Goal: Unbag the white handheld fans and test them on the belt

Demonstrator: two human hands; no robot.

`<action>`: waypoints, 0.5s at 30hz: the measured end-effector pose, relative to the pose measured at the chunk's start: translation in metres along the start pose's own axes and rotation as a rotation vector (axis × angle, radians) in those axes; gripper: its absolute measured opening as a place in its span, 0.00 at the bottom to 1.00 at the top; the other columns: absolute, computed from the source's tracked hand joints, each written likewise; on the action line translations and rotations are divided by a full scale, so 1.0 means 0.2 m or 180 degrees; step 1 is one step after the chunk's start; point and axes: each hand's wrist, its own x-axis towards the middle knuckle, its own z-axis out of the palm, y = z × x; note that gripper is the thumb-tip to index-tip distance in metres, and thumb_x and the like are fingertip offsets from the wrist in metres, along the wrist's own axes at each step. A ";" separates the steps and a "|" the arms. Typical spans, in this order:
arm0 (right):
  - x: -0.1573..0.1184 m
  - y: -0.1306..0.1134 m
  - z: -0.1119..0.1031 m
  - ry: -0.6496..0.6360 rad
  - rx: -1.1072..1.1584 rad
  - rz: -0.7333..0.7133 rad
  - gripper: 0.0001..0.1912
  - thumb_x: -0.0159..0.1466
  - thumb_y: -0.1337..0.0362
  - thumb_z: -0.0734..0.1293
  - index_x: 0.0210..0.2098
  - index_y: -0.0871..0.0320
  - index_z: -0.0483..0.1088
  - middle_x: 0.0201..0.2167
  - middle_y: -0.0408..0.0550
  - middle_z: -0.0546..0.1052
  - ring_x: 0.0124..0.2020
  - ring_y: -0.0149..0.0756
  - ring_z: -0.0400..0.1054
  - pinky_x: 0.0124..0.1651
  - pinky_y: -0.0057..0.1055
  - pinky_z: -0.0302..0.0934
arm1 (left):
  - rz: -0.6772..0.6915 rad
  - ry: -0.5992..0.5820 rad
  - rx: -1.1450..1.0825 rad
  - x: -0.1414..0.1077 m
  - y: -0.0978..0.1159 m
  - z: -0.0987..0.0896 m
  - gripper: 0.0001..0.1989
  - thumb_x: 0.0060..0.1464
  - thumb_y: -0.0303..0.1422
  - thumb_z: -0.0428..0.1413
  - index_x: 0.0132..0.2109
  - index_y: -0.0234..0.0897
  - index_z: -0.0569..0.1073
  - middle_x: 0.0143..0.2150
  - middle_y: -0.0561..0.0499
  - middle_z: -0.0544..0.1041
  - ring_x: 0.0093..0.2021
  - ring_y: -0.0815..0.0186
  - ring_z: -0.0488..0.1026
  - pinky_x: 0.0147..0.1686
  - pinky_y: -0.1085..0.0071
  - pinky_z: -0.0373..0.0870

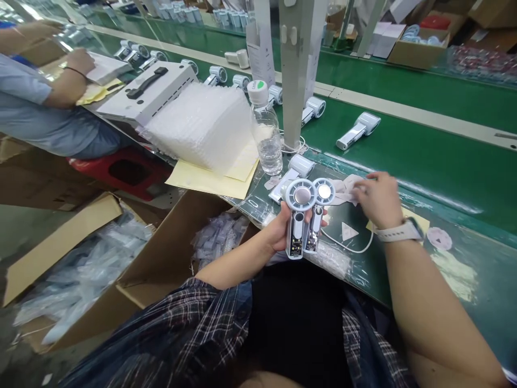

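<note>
Two light-blue handheld fans are gripped side by side in my left hand [279, 229], round heads up. The nearer handheld fan [297, 221] partly covers the second fan [323, 192]; both handles show a dark, see-through front. My right hand [378, 198], with a white watch on its wrist, is closed on a crumpled white cloth [345, 189] just right of the fan heads. Part of the cloth lies behind the second fan's head; whether they touch I cannot tell. Another handheld fan [299, 166] lies on the bench just behind the held ones.
A water bottle [267, 132] stands beside a metal post [294, 70]. Left of it is a stack of white bubble bags [202, 124] on yellow paper [210, 180]. More fans lie along the green belt [424, 134]. Open cartons [161, 237] stand below; a co-worker's arm [68, 81] is at left.
</note>
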 end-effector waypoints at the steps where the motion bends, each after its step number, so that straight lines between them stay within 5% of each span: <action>1: 0.01 0.00 0.02 0.0008 0.0003 -0.0060 0.09 0.63 0.63 0.67 0.28 0.57 0.76 0.44 0.61 0.80 0.53 0.57 0.70 0.60 0.61 0.61 | 0.0044 -0.0023 0.0024 0.00 0.00 -0.01 0.42 0.37 0.73 0.64 0.30 0.34 0.71 0.48 0.37 0.81 0.50 0.51 0.82 0.45 0.64 0.80; 6: -0.16 -0.16 -0.14 0.0772 0.0280 -0.0668 0.11 0.70 0.60 0.66 0.35 0.55 0.80 0.48 0.57 0.81 0.54 0.56 0.72 0.63 0.60 0.61 | 0.0060 -0.0369 -0.0081 0.02 0.01 -0.01 0.42 0.38 0.75 0.62 0.28 0.35 0.71 0.46 0.38 0.81 0.46 0.54 0.81 0.45 0.62 0.79; 8: -0.24 -0.24 -0.21 0.0705 0.0722 -0.0740 0.09 0.70 0.59 0.68 0.37 0.51 0.81 0.54 0.53 0.79 0.59 0.55 0.71 0.65 0.59 0.61 | -0.0069 -0.0543 -0.0095 0.03 0.00 -0.01 0.43 0.37 0.76 0.61 0.27 0.35 0.71 0.43 0.39 0.82 0.42 0.56 0.81 0.43 0.64 0.79; 11: -0.31 -0.27 -0.20 -0.0077 0.2130 -0.0412 0.10 0.65 0.53 0.75 0.45 0.46 0.80 0.61 0.48 0.76 0.63 0.54 0.70 0.62 0.54 0.68 | -0.0363 -0.0924 -0.0060 0.04 -0.02 0.02 0.44 0.33 0.77 0.60 0.28 0.36 0.71 0.38 0.40 0.81 0.39 0.57 0.80 0.41 0.65 0.78; 13: -0.32 -0.25 -0.15 -0.0866 0.3224 0.0146 0.32 0.58 0.46 0.80 0.59 0.42 0.74 0.61 0.51 0.77 0.54 0.54 0.76 0.46 0.49 0.76 | -0.0521 -0.1152 -0.0062 0.04 -0.04 0.04 0.44 0.33 0.76 0.62 0.29 0.36 0.72 0.36 0.42 0.80 0.41 0.56 0.80 0.44 0.63 0.79; 15: -0.34 -0.22 -0.11 -0.1639 0.3857 0.0708 0.47 0.53 0.44 0.82 0.67 0.45 0.66 0.55 0.55 0.80 0.40 0.52 0.80 0.28 0.43 0.75 | -0.0609 -0.1247 -0.0072 0.03 -0.05 0.06 0.42 0.34 0.75 0.63 0.29 0.36 0.73 0.33 0.45 0.77 0.44 0.54 0.80 0.45 0.61 0.79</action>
